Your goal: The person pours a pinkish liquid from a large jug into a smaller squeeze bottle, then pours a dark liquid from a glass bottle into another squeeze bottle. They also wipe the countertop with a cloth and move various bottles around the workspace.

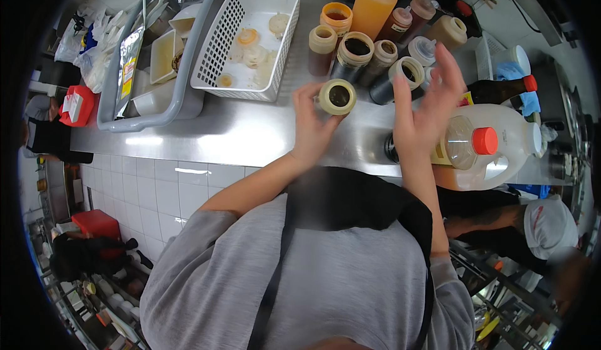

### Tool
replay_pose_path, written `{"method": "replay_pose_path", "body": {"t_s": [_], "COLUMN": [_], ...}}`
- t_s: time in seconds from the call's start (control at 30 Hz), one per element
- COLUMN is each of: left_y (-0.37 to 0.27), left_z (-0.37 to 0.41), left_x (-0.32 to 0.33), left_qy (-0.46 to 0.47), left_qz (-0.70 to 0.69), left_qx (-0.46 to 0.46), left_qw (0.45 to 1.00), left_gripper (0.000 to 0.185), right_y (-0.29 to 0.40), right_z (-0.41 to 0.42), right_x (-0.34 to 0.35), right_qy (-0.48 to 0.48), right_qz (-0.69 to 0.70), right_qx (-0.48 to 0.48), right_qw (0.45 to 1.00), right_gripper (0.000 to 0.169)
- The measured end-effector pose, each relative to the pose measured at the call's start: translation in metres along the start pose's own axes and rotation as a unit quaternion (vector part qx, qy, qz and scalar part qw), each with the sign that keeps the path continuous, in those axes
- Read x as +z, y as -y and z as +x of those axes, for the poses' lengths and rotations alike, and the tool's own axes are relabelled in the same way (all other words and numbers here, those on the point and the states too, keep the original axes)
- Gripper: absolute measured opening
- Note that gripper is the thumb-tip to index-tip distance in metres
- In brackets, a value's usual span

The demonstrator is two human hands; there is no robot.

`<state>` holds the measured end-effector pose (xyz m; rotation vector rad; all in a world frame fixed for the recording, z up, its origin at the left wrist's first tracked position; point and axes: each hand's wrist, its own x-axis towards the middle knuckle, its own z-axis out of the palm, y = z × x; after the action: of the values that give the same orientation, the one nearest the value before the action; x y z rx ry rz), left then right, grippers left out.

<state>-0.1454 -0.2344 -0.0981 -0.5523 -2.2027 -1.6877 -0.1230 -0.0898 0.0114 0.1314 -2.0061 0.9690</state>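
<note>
My left hand [313, 124] is closed around an uncapped squeeze bottle [337, 97] with dark contents, near the front of the steel counter [239, 131]. My right hand [425, 101] is raised with fingers spread and slightly blurred; nothing shows in it. Just beyond it stands another uncapped bottle of dark sauce [407, 74]. Several more sauce bottles are grouped behind, among them a tall orange one [373, 9], an orange-rimmed one [336, 16] and a wide one with dark liquid [355, 52]. A clear nozzle cap [422, 49] tops one bottle.
A white perforated basket [278, 75] holds several bottle caps. Left of it, a grey tub [176, 101] contains containers and utensils. At right are a large plastic jug [509, 115], a red-capped clear bottle [460, 138] and a dark glass bottle [497, 91]. A co-worker [547, 228] stands at lower right.
</note>
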Motion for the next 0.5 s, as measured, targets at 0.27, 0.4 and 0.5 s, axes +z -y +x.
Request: {"method": "replay_pose_path", "body": {"t_s": [0.27,0.4,0.5], "left_y": [0.018,0.027,0.027], "left_z": [-0.005,-0.008,-0.009], "left_x": [-0.035,-0.045,-0.050], "left_qy": [0.019,0.035,0.039], "left_qz": [0.003,-0.001,0.010], "left_qx": [-0.045,-0.056,-0.063], "left_qw": [0.999,0.998,0.997], "left_gripper": [0.056,0.056,0.055], "right_y": [-0.107,-0.132,-0.135], "right_z": [0.069,0.093,0.096], "right_x": [0.069,0.088,0.099], "right_qy": [0.010,0.105,0.128], "right_qz": [-0.132,-0.238,-0.252], "right_qx": [0.051,0.085,0.131], "right_qw": [0.990,0.962,0.950], "right_gripper": [0.078,0.092,0.094]}}
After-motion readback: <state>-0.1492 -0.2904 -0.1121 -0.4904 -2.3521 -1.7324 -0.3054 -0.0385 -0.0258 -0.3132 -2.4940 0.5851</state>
